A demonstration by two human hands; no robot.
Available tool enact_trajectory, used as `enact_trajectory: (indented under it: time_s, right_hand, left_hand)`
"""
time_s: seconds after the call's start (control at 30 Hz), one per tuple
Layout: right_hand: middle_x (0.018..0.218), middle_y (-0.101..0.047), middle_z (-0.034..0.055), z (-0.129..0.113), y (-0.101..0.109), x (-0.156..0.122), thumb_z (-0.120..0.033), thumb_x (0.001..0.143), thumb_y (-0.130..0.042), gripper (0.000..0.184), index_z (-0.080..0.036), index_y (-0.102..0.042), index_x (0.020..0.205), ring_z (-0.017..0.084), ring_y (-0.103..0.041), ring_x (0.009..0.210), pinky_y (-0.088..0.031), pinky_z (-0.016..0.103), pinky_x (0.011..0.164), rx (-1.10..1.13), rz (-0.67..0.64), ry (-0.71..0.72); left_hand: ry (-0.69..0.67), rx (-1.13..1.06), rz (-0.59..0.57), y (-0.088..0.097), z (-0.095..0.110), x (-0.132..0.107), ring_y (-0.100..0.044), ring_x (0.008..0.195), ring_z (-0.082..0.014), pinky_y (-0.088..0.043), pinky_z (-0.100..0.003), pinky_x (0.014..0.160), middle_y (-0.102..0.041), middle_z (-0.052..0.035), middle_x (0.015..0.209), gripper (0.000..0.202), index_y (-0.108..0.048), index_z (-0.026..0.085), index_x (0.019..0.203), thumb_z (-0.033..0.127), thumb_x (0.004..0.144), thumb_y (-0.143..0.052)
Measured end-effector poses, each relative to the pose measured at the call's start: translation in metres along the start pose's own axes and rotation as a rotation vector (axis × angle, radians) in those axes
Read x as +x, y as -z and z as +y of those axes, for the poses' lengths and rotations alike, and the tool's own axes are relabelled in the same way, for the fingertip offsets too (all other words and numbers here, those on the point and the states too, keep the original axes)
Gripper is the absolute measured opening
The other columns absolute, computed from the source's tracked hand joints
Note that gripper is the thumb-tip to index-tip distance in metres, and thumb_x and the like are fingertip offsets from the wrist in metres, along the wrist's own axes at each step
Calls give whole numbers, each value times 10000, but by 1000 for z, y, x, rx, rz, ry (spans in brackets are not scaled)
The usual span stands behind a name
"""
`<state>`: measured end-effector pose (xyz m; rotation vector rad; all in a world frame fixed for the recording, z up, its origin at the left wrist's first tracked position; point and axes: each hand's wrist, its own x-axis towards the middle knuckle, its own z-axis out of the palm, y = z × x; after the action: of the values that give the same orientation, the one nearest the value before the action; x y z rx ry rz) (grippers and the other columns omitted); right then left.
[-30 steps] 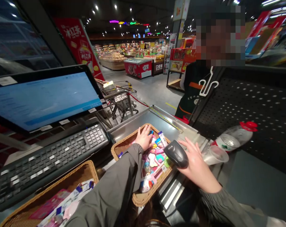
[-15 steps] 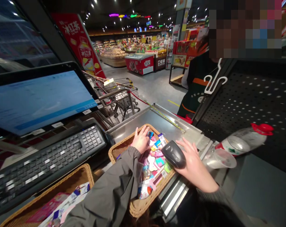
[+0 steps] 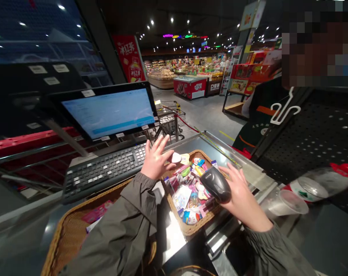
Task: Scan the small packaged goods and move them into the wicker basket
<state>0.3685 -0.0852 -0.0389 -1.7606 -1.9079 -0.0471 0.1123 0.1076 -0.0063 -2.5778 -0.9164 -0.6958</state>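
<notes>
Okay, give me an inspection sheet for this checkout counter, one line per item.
Surface: steel checkout counter, basket resting on it.
Job's things: wicker basket of small packaged goods; small white item beside the left hand's fingers.
Clutter: plastic bottle with red cap, clear plastic cup.
Hands: left hand raised, open; right hand holding black handheld scanner.
Cables: nothing seen.
Surroundings: keyboard, monitor, second wicker basket, co-worker in dark apron.

POS monitor (image 3: 107,113) | keyboard (image 3: 104,168) | shopping cart (image 3: 169,120) | chest freezer (image 3: 189,86) | plastic bottle (image 3: 317,184)
</notes>
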Motion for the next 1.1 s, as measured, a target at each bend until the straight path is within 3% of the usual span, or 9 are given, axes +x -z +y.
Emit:
enact_trajectory:
  time_s: [0.27, 0.43, 0.67, 1.1]
  right_hand:
    - [1415, -477, 166, -69, -7, 21, -260, 767, -594, 461, -179, -605, 1221, 396, -269, 1437, -200, 693, 1127, -17, 2, 188]
    - [1407, -480, 168, -116, -16, 27, -258, 773, -575, 388, -178, -636, 1148, 402, -256, 1437, -207, 705, 1117, 27, 17, 313]
    - [1434, -457, 170, -158, -23, 26, -247, 777, -580, 370, -175, -638, 1135, 397, -235, 1446, -204, 709, 1114, 55, -6, 423]
    - [1414, -479, 173, -201, -34, 27, -259, 770, -600, 467, -174, -596, 1229, 391, -243, 1445, -206, 705, 1117, 87, -49, 493]
  left_hand:
    - [105, 107, 224, 69, -22, -76, -303, 1448, -323, -75, -605, 1184, -384, -124, 1538, 339, -677, 253, 1065, 481, 814, -686]
    - [200, 153, 252, 102, -36, -124, -311, 1446, -318, -71, -577, 1196, -399, -120, 1529, 327, -680, 227, 1062, 473, 851, -641]
    - [248, 202, 241, 119, -52, -170, -334, 1434, -325, -63, -567, 1199, -406, -141, 1519, 391, -684, 202, 999, 557, 858, -600]
    - [282, 227, 216, 141, -68, -212, -332, 1436, -322, -37, -571, 1202, -405, -133, 1520, 327, -675, 211, 1054, 476, 874, -605]
